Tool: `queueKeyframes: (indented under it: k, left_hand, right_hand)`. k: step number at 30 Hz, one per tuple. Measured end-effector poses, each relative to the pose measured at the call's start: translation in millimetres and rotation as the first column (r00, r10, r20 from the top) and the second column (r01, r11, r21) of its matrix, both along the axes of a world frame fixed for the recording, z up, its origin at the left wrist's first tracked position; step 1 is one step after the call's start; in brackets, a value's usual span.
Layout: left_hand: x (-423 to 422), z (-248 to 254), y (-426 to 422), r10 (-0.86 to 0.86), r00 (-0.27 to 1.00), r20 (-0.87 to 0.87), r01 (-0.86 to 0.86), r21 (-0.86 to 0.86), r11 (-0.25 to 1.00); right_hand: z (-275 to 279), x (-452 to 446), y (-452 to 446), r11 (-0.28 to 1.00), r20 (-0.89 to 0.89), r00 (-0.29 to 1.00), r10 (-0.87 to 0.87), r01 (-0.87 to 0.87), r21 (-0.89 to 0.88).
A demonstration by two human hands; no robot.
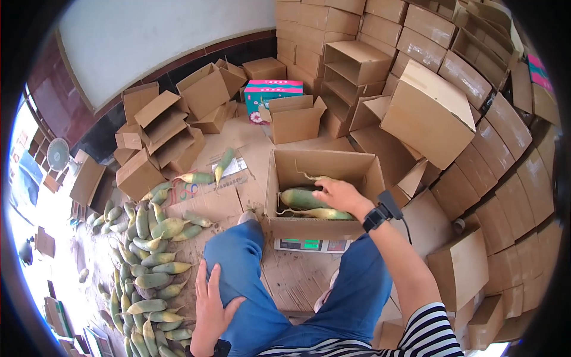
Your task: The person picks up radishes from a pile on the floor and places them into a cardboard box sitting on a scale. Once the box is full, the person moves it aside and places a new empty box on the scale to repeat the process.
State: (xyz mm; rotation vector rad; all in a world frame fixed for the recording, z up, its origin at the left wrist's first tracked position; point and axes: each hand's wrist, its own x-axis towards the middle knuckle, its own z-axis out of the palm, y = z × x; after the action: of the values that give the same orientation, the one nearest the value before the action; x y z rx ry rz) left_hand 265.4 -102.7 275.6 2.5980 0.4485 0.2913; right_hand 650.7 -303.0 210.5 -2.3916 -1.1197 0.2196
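Note:
My right hand [342, 195] reaches into an open cardboard box [324, 228], its fingers curled over a radish, mostly hidden, whose thin root sticks out to the left. Beneath and beside the hand lie other green radishes [295, 198] with pale tips. The box stands on a digital scale [312, 244] with lit green displays, between my legs. My left hand [213, 303] rests on my left knee, fingers spread, holding nothing. Close to it on the left, many green radishes [150, 306] lie in a heap on the floor.
Two loose radishes [225, 163] lie on flattened cardboard ahead. Open boxes [160, 119] pile up at the back left, near a pink and teal printed box [272, 95]. Stacked cartons [422, 47] wall the right side. A fan [58, 154] stands far left.

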Motion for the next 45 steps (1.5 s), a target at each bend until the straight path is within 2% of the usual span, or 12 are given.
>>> queueKeyframes:
  k: [2, 5, 9, 11, 15, 16, 18, 21, 36, 40, 42, 45]
  left_hand:
    - [1, -1, 1, -0.002, 1.0, 0.005, 0.002, 0.002, 1.0]
    - [3, -1, 1, 0.007, 1.0, 0.007, -0.007, 0.006, 1.0]
    - [3, -1, 0, 0.007, 1.0, 0.0, -0.007, 0.01, 1.0]
    - [2, -3, 1, 0.005, 1.0, -0.004, -0.005, 0.003, 1.0]
    - [1, -5, 2, 0.006, 1.0, 0.015, -0.006, 0.012, 1.0]
    - [0, -5, 2, 0.008, 1.0, 0.014, -0.008, 0.012, 1.0]
    - [0, -4, 3, 0.008, 1.0, 0.022, -0.008, 0.015, 1.0]
    - [-1, -8, 3, 0.01, 0.999, 0.048, -0.01, 0.004, 1.0]
    - [-8, -15, 8, -0.027, 0.991, 0.132, 0.027, 0.001, 1.0]
    - [-26, -13, 21, 0.015, 0.992, 0.125, 0.008, -0.185, 0.983]
    - [-47, -42, 36, 0.125, 0.988, 0.091, -0.078, -0.405, 0.911]
    - [-89, -110, 57, 0.336, 0.942, -0.027, -0.3, -0.519, 0.8]
  right_hand:
    - [22, -3, -12, 0.999, -0.028, 0.999, -0.038, 0.039, 0.02]
    - [43, -20, -35, 0.967, -0.012, 0.999, -0.049, 0.051, 0.251]
    - [54, -58, -66, 0.91, -0.004, 0.995, -0.101, 0.095, 0.403]
    - [48, -69, -85, 0.883, 0.152, 0.961, -0.231, 0.142, 0.446]
    - [24, -83, -115, 0.882, 0.125, 0.931, -0.344, 0.275, 0.384]
    - [24, -85, -115, 0.882, 0.124, 0.931, -0.342, 0.273, 0.384]
    - [24, -86, -113, 0.901, 0.27, 0.9, -0.342, 0.232, 0.367]
    - [25, -87, -112, 0.916, 0.292, 0.895, -0.336, 0.238, 0.323]
    - [14, -81, -108, 0.926, 0.261, 0.9, -0.349, 0.289, 0.242]
    - [17, -82, -105, 0.931, 0.243, 0.907, -0.345, 0.299, 0.209]
    - [12, -78, -108, 0.927, 0.277, 0.894, -0.352, 0.291, 0.238]
    - [10, -77, -108, 0.928, 0.278, 0.895, -0.349, 0.29, 0.234]
